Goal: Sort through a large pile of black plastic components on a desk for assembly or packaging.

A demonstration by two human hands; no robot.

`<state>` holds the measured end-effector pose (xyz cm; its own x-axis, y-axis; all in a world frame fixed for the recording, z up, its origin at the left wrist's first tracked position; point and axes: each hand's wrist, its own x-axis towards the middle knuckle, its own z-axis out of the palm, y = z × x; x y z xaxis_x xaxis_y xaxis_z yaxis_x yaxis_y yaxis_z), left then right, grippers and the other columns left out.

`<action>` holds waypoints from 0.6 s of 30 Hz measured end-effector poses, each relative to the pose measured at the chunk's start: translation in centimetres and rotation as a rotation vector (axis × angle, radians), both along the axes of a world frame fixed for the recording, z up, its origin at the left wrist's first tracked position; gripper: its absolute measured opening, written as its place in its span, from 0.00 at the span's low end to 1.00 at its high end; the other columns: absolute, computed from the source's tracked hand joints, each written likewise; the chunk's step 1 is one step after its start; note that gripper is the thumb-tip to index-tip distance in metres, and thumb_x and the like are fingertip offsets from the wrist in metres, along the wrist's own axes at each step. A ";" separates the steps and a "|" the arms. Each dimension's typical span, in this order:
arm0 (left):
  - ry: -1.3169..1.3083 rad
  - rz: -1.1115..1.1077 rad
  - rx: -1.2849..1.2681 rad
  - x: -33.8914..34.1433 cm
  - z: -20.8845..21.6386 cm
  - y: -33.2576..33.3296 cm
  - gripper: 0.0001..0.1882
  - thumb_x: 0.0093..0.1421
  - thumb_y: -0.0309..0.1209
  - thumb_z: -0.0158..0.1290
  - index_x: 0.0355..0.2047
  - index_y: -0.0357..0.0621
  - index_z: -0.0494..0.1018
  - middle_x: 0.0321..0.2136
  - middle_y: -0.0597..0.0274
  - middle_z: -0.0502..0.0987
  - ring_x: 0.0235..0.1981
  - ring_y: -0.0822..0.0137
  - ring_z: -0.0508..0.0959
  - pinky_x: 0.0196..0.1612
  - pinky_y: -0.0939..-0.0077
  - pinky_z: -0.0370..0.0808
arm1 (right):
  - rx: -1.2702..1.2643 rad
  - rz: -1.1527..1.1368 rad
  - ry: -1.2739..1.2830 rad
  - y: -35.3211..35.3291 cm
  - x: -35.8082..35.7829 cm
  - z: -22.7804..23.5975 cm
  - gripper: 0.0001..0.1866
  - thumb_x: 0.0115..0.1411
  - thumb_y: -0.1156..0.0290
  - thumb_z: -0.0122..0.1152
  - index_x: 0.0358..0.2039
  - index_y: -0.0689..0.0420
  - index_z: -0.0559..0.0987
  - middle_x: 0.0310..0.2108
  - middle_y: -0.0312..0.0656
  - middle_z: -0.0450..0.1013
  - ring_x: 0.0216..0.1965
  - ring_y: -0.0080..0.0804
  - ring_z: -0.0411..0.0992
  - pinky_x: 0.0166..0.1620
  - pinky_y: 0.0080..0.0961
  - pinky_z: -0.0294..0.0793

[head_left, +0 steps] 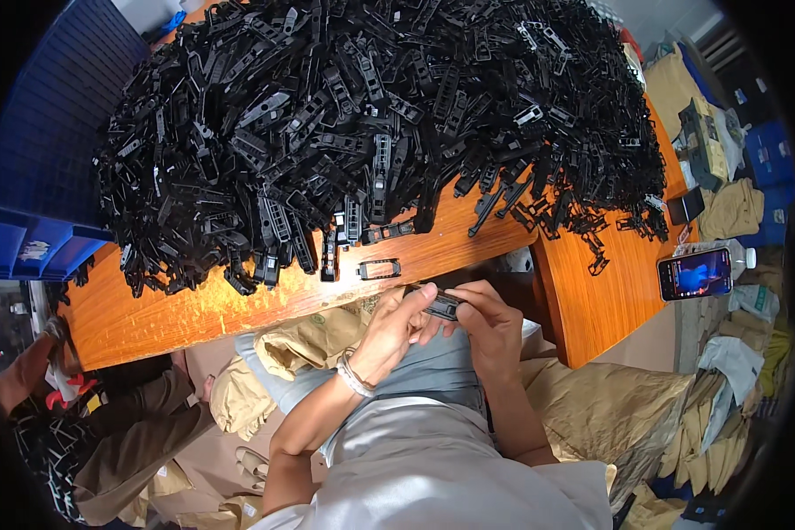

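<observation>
Just in front of the table's edge, above my lap, both hands are closed on one small black plastic part (443, 306), long and narrow with a ribbed middle. My left hand (387, 331) grips its left end, thumb on top. My right hand (490, 329) pinches the right end between thumb and fingers. On the table close by lies a single black rectangular frame piece (379, 269). A huge heap of similar black plastic parts (362, 132) covers most of the table beyond.
The wooden table (185, 318) has a side section (609, 300) at right. A phone (695, 274) with a lit screen stands there beside a clear bottle (744, 257). Blue crates (40, 252) are at left. Brown sacks (609, 406) lie around me. Another person's legs (137, 433) show at lower left.
</observation>
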<state>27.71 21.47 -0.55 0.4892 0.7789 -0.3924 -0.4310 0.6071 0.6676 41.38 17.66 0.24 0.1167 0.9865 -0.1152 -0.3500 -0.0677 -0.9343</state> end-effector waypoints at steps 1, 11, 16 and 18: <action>0.000 -0.003 0.001 0.1 -0.2 0.1 0.14 0.62 0.35 0.43 0.23 0.41 0.67 0.11 0.68 0.64 0.12 0.78 0.63 0.15 0.86 0.53 | -0.001 -0.016 -0.019 -0.1 0.0 0.0 0.11 0.55 0.75 0.53 0.36 0.70 0.75 0.34 0.44 0.68 0.27 0.28 0.69 0.28 0.21 0.71; 1.082 0.116 1.297 7.1 0.9 6.9 0.10 0.54 0.29 0.51 0.22 0.35 0.65 0.23 0.52 0.68 0.26 0.57 0.72 0.23 0.67 0.68 | -0.125 -0.350 0.169 -1.3 3.8 -1.8 0.12 0.59 0.75 0.49 0.41 0.70 0.71 0.32 0.46 0.73 0.29 0.31 0.74 0.30 0.19 0.74; 1.297 0.071 1.298 7.9 0.6 7.8 0.09 0.48 0.26 0.55 0.25 0.35 0.66 0.27 0.51 0.68 0.28 0.52 0.71 0.27 0.68 0.69 | -0.086 -0.373 0.049 -1.2 4.7 -2.3 0.12 0.60 0.74 0.47 0.41 0.69 0.70 0.32 0.47 0.73 0.28 0.31 0.74 0.30 0.17 0.74; 1.214 0.171 1.267 6.7 1.2 6.9 0.06 0.50 0.24 0.54 0.25 0.36 0.67 0.29 0.55 0.70 0.28 0.58 0.73 0.31 0.72 0.70 | -0.089 -0.370 0.039 -1.0 4.9 -2.6 0.12 0.60 0.74 0.47 0.41 0.69 0.71 0.32 0.48 0.73 0.29 0.31 0.74 0.31 0.18 0.74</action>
